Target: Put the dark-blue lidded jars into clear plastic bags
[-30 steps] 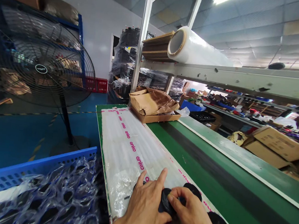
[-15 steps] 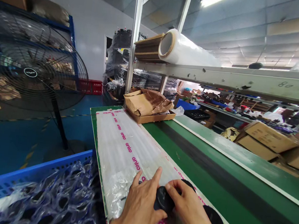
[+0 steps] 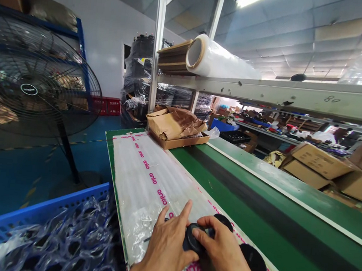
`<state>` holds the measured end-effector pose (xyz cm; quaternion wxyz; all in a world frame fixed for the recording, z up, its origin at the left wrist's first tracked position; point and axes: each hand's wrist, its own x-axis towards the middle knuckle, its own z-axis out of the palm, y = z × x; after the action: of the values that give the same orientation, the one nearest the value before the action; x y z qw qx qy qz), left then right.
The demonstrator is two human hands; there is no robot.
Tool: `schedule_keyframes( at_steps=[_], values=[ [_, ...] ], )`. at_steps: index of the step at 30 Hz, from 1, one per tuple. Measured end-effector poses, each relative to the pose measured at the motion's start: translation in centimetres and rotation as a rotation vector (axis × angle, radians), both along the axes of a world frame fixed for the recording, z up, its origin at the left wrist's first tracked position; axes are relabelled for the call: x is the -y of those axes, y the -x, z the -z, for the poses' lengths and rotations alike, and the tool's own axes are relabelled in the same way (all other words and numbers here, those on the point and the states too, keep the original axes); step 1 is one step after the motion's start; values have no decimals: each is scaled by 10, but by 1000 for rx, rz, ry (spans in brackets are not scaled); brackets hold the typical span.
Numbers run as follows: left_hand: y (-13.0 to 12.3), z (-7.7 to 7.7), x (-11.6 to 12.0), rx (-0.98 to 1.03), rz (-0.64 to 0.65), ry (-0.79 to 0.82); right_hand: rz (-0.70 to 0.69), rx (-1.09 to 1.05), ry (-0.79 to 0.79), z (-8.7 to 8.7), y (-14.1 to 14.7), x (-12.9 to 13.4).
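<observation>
A black round piece, shaped like a headphone ear cup, is between my two hands over the plastic-covered bench. My left hand holds its left side, thumb at the lower edge, with two fingers raised and apart. My right hand grips it from the right, the thumb pressed on its face and the other fingers bent behind. A black disc lies just past my right fingers. Another black disc rests right of my right wrist. My left hand partly hides a dark part and a clear plastic bag.
To the left stands a blue crate full of plastic-bagged dark items. A green conveyor belt runs along the right. A cardboard tray with brown paper sits at the bench's far end. A fan stands at left.
My right thumb has shifted from the black piece's edge onto its face. The piece is turned slightly. The whole view has shifted a little.
</observation>
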<state>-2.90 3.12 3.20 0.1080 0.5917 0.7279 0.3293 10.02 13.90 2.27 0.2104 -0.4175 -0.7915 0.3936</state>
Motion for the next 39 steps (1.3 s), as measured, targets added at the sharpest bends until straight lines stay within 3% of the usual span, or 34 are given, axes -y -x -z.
schedule_keyframes(
  at_steps=[16,21,25,28,33,36,39],
  values=[
    [-1,-5,4,-28,8,-24,-28,53,-52,-12,4,8],
    [21,9,25,-92,-63,-59,-22,68,-57,-27,-1,2],
    [41,31,43,46,-137,-70,95,23,-93,-50,-21,4],
    [41,39,50,156,-174,-94,129,16,-88,-53,-36,11],
    [32,18,59,171,-243,-222,6,-36,-2,-35,-36,31],
    [28,1,67,267,-147,-173,-100,-149,82,-36,-22,45],
    [25,-9,74,342,-65,-111,-224,-266,195,-47,-5,59]
  ],
)
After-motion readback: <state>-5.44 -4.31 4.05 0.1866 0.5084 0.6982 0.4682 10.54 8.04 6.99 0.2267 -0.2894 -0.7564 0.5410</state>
